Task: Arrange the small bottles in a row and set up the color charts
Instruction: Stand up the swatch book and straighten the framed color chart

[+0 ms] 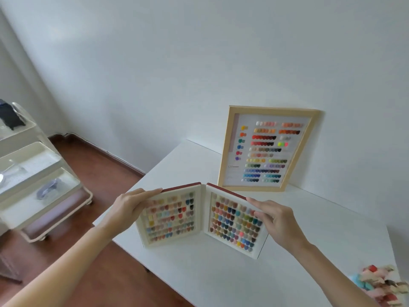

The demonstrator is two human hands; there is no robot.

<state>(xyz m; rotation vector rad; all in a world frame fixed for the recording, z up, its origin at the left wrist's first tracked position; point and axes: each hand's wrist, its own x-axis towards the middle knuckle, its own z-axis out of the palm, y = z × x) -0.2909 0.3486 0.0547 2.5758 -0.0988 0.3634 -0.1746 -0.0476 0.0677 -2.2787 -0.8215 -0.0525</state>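
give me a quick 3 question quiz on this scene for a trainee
1. True or false: the framed color chart lies flat on the white table.
2. Which hands hold the open swatch book? A) left only B) right only C) both
3. Fill in: the pile of small bottles sits at the table's near ____ corner.

Key: 1. False, it stands leaning against the wall. 2. C, the left hand and the right hand each grip an outer edge. 3. right
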